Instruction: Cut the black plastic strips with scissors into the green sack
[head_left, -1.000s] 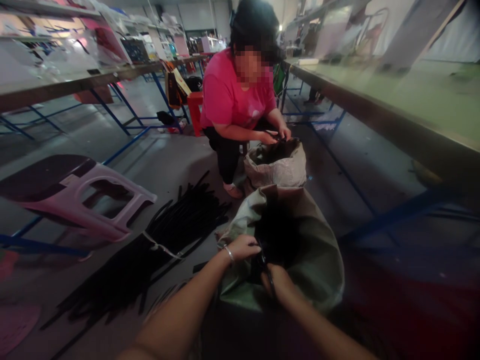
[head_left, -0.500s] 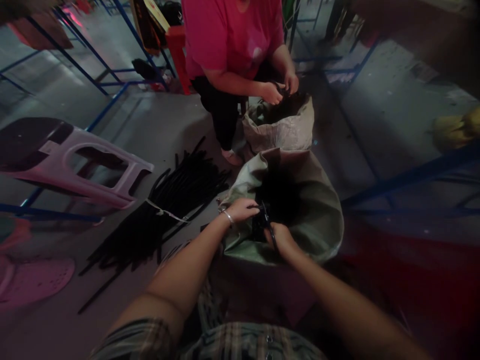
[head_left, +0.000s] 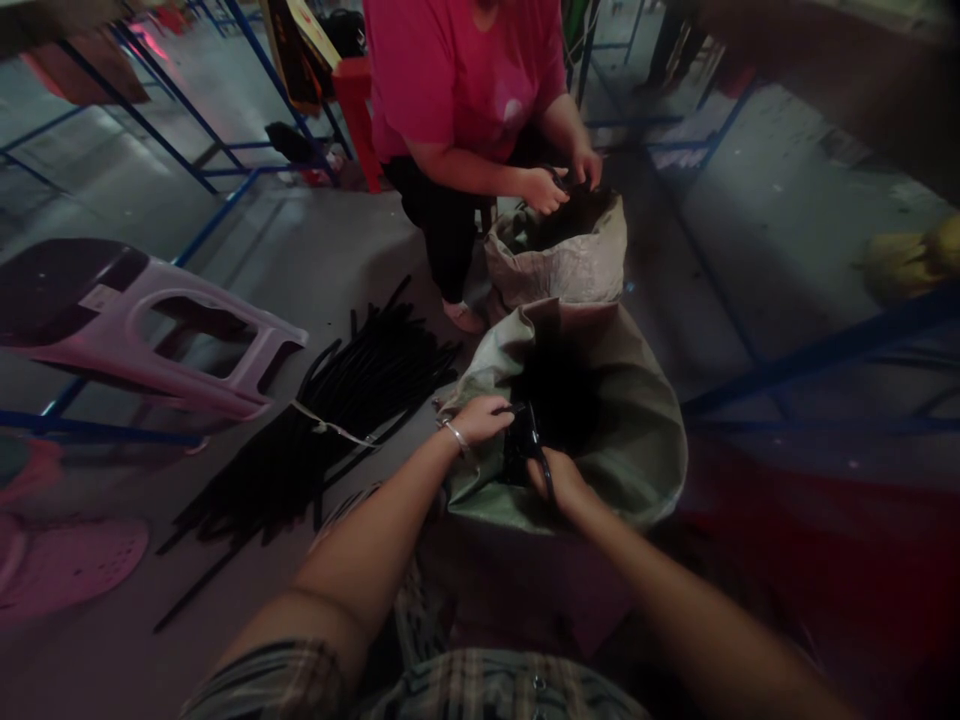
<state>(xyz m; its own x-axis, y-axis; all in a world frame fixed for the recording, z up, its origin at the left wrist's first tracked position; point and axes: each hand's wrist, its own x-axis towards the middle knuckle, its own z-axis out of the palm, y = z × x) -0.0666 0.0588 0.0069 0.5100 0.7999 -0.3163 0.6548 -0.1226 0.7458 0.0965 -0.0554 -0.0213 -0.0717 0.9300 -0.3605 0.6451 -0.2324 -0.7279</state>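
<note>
A green sack point(head_left: 637, 440) stands open on the floor in front of me, dark inside. My left hand point(head_left: 480, 418), with a bracelet at the wrist, is closed on a thin black strip at the sack's mouth. My right hand point(head_left: 559, 478) is closed round black scissors point(head_left: 534, 450) whose blades point at that strip. More black strips point(head_left: 337, 410) lie in a tied bundle on the floor to the left of the sack.
A person in a pink shirt point(head_left: 465, 70) crouches opposite, both hands in a second, paler sack point(head_left: 562, 260). A pink plastic stool point(head_left: 142, 330) lies tipped at the left. Blue table legs point(head_left: 817, 350) run at the right and at the back left.
The view dropped from the room down to the sacks a second ago. Since then my hands have barely shifted at the sack's mouth; the scissors stay in my right hand.
</note>
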